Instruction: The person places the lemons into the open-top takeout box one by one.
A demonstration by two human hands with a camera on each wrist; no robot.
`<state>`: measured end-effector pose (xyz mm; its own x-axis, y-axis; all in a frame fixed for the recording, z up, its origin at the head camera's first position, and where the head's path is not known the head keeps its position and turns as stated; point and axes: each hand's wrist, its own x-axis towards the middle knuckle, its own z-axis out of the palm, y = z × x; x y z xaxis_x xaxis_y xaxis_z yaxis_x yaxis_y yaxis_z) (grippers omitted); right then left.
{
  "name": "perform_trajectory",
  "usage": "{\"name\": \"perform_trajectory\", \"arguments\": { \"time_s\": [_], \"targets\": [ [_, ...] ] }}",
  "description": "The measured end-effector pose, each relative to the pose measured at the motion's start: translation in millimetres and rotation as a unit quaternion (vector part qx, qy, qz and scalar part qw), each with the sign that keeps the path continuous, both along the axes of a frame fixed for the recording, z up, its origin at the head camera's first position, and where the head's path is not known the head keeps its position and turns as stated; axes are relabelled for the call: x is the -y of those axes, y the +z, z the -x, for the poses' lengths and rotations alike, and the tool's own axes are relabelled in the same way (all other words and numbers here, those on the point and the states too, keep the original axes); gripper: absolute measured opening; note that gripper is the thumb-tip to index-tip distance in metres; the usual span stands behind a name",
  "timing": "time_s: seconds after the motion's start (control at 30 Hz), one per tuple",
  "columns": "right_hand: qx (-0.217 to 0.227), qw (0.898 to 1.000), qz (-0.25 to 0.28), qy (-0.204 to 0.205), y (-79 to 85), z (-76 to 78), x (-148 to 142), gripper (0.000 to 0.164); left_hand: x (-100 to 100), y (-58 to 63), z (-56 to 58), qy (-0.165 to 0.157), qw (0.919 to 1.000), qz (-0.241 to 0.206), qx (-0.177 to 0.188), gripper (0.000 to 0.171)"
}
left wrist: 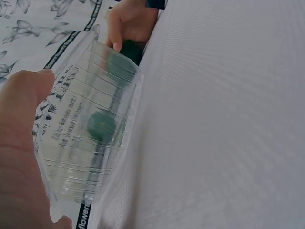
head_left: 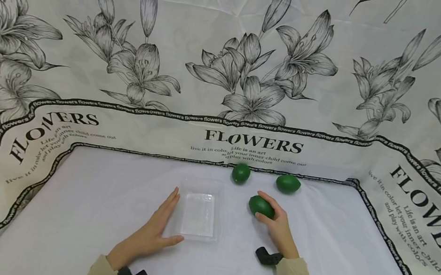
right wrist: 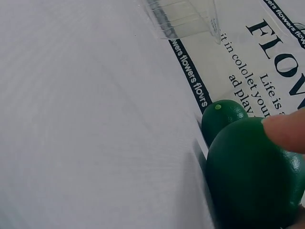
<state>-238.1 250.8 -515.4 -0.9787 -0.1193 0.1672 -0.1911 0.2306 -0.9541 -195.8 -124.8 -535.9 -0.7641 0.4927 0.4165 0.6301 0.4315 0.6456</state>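
A clear plastic container (head_left: 198, 214) stands on the white cloth, and my left hand (head_left: 151, 232) lies along its left side. The fingers there are straight, and the thumb is out by its near left corner. To the right, my right hand (head_left: 278, 223) grips a green lime (head_left: 260, 206) between thumb and fingers; it looks to be on or just above the cloth. Two more limes lie behind it: one lime (head_left: 241, 173) near the container's far right corner, another lime (head_left: 288, 184) further right. In the right wrist view the held lime (right wrist: 252, 176) partly covers a smaller-looking one.
White cloth (head_left: 85, 212) covers the table. A printed fabric wall with flowers and lettering (head_left: 254, 141) rises along the back and both sides. Both wrists wear black camera mounts, such as the right mount (head_left: 268, 257).
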Motion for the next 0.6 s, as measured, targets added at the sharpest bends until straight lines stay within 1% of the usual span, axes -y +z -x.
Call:
{"name": "perform_trajectory", "arguments": {
  "time_s": [0.1, 0.17, 0.23, 0.37, 0.43, 0.5, 0.6],
  "targets": [
    [0.007, 1.000, -0.008, -0.003, -0.1, 0.5, 0.5, 0.068, 0.1, 0.7, -0.3, -0.001, 1.0000, 0.001, -0.002, 0.102],
    [0.011, 1.000, -0.016, -0.008, 1.8, -0.1, 1.5, 0.069, 0.2, 1.0, -0.4, -0.002, 1.0000, 0.000, 0.000, 0.102],
    [0.018, 1.000, -0.021, -0.011, 7.8, -2.3, 3.9, 0.069, 0.5, 0.8, 0.0, -0.002, 1.0000, -0.002, -0.001, 0.102],
    [0.024, 0.999, -0.040, -0.022, 26.1, -10.8, 11.2, 0.068, 0.6, 0.0, 0.8, -0.001, 1.0000, -0.002, -0.006, 0.101],
    [0.027, 0.998, -0.050, -0.028, 31.4, -13.5, 13.4, 0.068, 0.7, -0.2, 0.7, -0.001, 1.0000, -0.002, -0.006, 0.101],
    [0.027, 0.998, -0.055, -0.030, 30.9, -13.9, 13.7, 0.067, 0.5, 0.1, 0.3, -0.002, 1.0000, -0.003, -0.004, 0.101],
    [0.024, 0.998, -0.049, -0.023, 21.2, -9.7, 10.6, 0.067, 0.5, 0.9, -0.3, -0.003, 1.0000, -0.004, -0.002, 0.100]
  ]
}}
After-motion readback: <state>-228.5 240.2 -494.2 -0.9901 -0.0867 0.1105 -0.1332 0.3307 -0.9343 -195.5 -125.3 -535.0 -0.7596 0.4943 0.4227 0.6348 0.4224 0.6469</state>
